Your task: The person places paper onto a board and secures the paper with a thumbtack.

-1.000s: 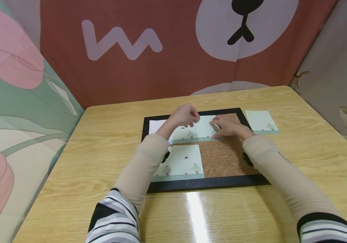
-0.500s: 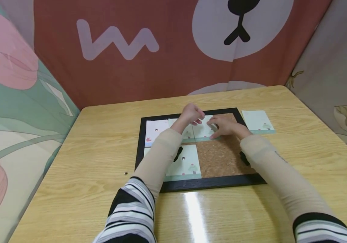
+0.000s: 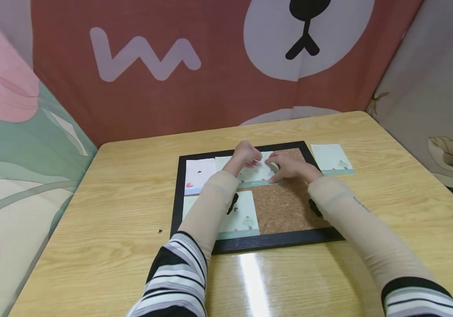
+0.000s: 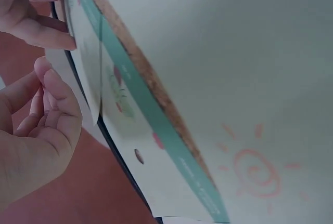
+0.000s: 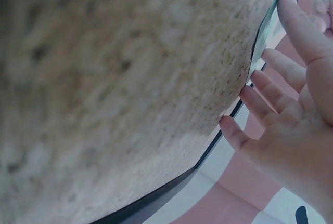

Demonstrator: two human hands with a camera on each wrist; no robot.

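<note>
My left hand (image 3: 246, 155) hovers over the top row of the black-framed cork board (image 3: 281, 211). Its thumb and index finger meet in a pinch in the left wrist view; a thumbtack between them is mostly hidden there. Beneath lies a pale note sheet (image 3: 265, 177) with a green lower border. My right hand (image 3: 291, 167) rests on that sheet's right side, its fingers spread and extended, fingertips touching the paper and cork in the right wrist view. Left of it are another green-bordered sheet (image 4: 145, 172) with a tack and a lavender sheet (image 3: 206, 169), also tacked.
A tacked sheet (image 3: 244, 222) covers the board's lower left, partly behind my left forearm. One loose thumbtack (image 3: 160, 230) lies on the wooden table (image 3: 123, 198) left of the board. Past the board's upper right corner lies a separate note sheet (image 3: 331, 157).
My left hand first shifts right, uncovering the lavender sheet, then lowers towards the paper. The right hand stays on the sheet. The head view turns slightly right.
</note>
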